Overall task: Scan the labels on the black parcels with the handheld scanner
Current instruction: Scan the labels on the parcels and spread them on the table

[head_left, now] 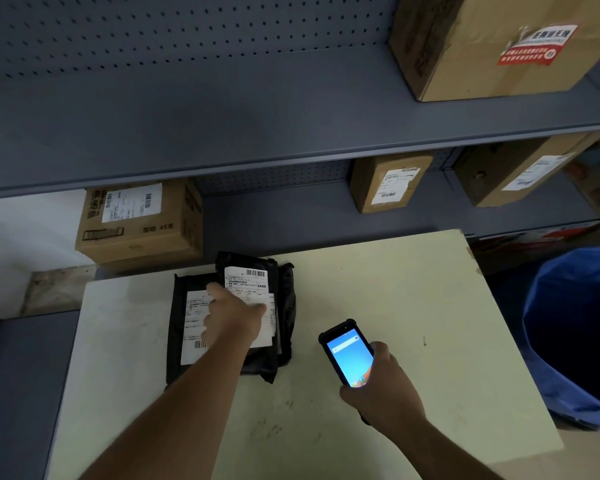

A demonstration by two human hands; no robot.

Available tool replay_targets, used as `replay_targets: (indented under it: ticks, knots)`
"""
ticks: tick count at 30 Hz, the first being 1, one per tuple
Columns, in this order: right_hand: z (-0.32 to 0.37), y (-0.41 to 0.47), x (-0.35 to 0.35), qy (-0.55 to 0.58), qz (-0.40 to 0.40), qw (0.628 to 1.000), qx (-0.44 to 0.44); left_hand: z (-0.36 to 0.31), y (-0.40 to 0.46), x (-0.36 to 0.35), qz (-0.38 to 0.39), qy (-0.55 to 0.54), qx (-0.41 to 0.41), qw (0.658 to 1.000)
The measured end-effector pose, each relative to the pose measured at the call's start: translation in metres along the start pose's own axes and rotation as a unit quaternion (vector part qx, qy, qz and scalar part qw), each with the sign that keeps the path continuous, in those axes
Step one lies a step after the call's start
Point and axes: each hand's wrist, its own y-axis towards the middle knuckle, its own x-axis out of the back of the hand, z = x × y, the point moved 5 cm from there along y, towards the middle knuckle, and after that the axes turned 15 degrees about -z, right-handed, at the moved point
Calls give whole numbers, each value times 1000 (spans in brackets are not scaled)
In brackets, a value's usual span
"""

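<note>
Left hand (pixel 231 315) lies flat on two overlapping black parcels (pixel 257 355), fingers (pixel 215 289) spread across their white labels (pixel 248 282), pressing, not gripping. Parcels sit on the pale worktop (pixel 395 289) directly under those fingers. Right hand (pixel 383 382) has its fingers wrapped around the scanner (pixel 347 355), screen lit, held just right of the parcels.

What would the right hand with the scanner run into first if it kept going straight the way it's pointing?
Probably the black parcels: the right hand tilts the scanner up-left toward their right edge, across bare table. Depth is unclear.
</note>
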Motion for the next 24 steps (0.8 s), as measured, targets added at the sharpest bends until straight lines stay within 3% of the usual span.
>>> replay_targets:
  ticks: [7, 15, 24]
  knots:
    - [-1, 2, 14, -4, 38, 999, 7, -3, 7, 7, 48, -114, 64, 990]
    - [29, 0, 42, -56, 89, 991, 79, -8, 4, 22, 134, -180, 23, 974]
    - [80, -25, 89, -92, 114, 979, 141, -32, -7, 73, 100, -247, -41, 963]
